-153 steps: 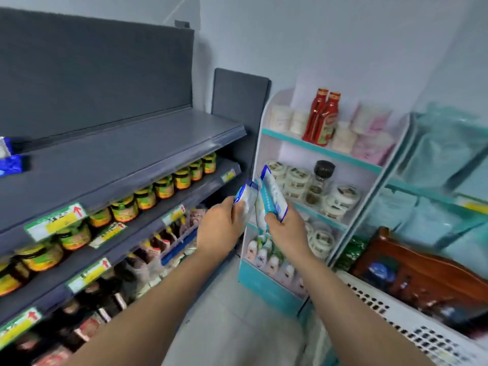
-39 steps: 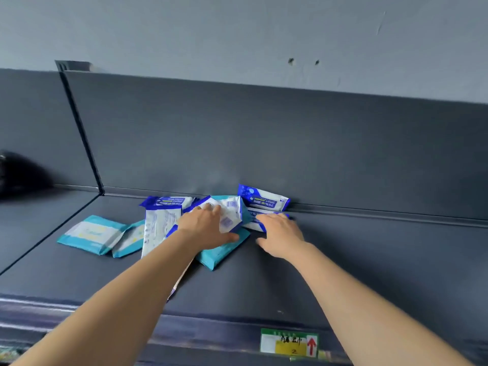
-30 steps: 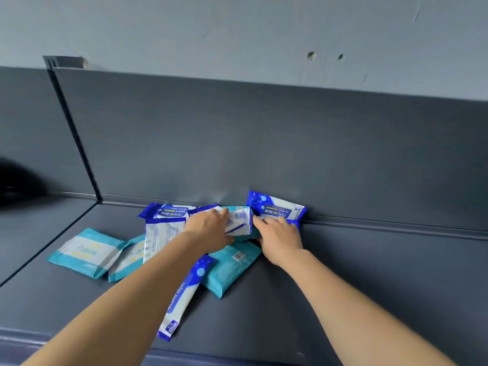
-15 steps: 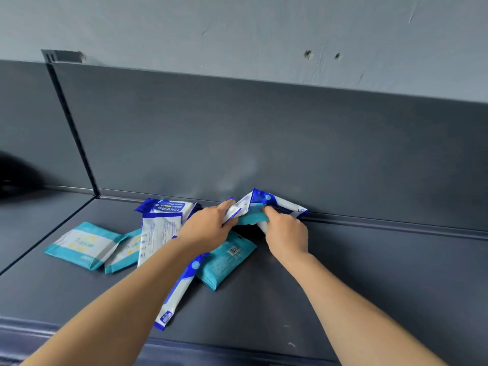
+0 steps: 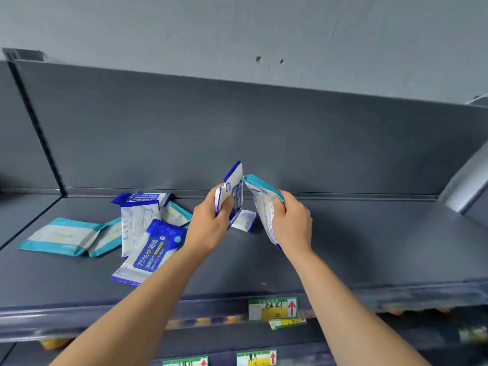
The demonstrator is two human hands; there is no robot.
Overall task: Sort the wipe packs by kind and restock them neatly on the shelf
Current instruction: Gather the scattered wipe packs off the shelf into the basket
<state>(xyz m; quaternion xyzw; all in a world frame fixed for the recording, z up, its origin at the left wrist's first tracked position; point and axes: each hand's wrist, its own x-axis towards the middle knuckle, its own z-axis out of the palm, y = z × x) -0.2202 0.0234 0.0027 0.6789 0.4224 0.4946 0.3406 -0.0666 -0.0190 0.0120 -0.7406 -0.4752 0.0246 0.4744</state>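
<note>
A blue-and-white wipe pack (image 5: 150, 253) lying on the shelf (image 5: 343, 254) read "75%" and "Alcohol Wipes". A green-and-yellow price tag (image 5: 273, 308) on the shelf edge showed a red upward arrow; its characters were too blurred to read.

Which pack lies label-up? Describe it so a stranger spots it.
On the grey shelf, find the pile left of the left hand. The pack nearest the front edge is it: only its blue label plainly reads 75% Alcohol Wipes, while neighbours are teal or mostly white.
</note>
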